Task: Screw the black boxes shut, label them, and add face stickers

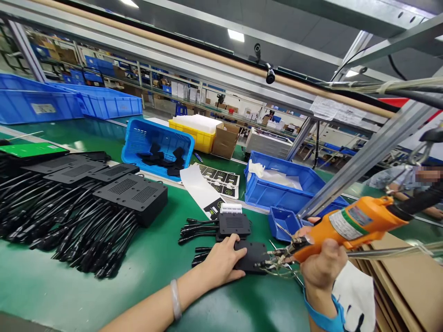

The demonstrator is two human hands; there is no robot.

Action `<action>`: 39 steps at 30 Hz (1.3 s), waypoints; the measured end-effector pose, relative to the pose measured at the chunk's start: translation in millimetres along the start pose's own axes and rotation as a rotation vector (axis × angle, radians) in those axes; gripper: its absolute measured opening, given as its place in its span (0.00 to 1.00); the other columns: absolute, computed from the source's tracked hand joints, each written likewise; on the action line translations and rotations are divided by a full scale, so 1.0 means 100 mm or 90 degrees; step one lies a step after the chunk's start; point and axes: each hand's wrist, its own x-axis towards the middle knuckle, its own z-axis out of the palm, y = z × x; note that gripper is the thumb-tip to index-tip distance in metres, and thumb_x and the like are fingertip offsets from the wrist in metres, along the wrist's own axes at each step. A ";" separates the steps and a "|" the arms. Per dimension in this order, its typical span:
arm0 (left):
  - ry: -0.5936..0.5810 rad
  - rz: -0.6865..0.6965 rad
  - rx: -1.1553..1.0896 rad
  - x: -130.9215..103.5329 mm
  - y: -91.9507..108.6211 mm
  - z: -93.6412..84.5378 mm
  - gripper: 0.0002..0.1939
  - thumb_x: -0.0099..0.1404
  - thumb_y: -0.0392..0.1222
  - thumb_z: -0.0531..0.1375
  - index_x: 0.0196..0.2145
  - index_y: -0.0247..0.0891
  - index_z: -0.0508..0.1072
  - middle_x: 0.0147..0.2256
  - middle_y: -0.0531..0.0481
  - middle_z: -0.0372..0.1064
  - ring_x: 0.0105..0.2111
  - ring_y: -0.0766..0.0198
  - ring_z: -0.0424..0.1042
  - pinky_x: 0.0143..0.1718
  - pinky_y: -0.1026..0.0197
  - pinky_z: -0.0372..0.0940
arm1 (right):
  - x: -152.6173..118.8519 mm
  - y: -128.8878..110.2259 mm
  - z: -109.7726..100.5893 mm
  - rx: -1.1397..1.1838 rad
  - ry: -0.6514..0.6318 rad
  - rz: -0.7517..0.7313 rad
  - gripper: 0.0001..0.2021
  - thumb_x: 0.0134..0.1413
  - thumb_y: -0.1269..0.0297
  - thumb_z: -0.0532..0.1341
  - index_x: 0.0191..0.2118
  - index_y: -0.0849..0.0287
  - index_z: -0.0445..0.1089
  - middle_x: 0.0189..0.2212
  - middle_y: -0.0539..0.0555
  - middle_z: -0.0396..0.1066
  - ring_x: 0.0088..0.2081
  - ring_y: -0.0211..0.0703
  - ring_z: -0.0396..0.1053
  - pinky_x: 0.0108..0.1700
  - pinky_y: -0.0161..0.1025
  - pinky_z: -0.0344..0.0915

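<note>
My left hand (223, 262) lies across the black plastic box (255, 254), its fingers gripping the left end and holding it flat on the green bench. Short black cables stick out to the left of that box. My right hand (324, 267) is wrapped round an orange electric screwdriver (351, 223), tilted so that its tip points left and down at the box's right edge. Whether the bit touches a screw I cannot tell. Just behind sits another black box (235, 223) with a vented face and cables, and beyond it a small white block (231, 208).
Stacked black boxes (133, 190) with cables fill the left side. Behind stand a tilted blue basket (128, 138) of black parts, label sheets (221, 177), a blue bin (258, 196) and a small blue tray (277, 230). Cardboard (404, 276) lies at the right, near a slanting metal post (374, 152).
</note>
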 end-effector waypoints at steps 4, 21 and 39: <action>-0.004 -0.003 0.000 -0.01 0.00 -0.04 0.29 0.60 0.51 0.70 0.56 0.42 0.70 0.56 0.37 0.61 0.50 0.44 0.71 0.45 0.46 0.73 | 0.17 -0.16 0.06 0.005 0.028 0.017 0.23 0.44 0.46 0.58 0.38 0.61 0.73 0.18 0.51 0.66 0.16 0.42 0.61 0.15 0.39 0.58; -0.070 -0.073 -0.019 -0.04 0.03 -0.09 0.37 0.58 0.48 0.71 0.63 0.49 0.65 0.51 0.37 0.66 0.48 0.41 0.73 0.49 0.45 0.69 | 0.61 0.18 0.38 -0.007 -0.033 -0.045 0.25 0.53 0.43 0.57 0.37 0.62 0.76 0.19 0.51 0.66 0.17 0.40 0.61 0.19 0.38 0.58; -0.039 -0.051 -0.080 -0.02 -0.04 0.02 0.38 0.57 0.46 0.71 0.63 0.46 0.66 0.51 0.37 0.67 0.51 0.42 0.71 0.52 0.47 0.67 | 0.41 0.15 0.32 -0.016 -0.030 -0.057 0.21 0.51 0.47 0.55 0.34 0.61 0.72 0.18 0.52 0.67 0.16 0.40 0.61 0.18 0.37 0.57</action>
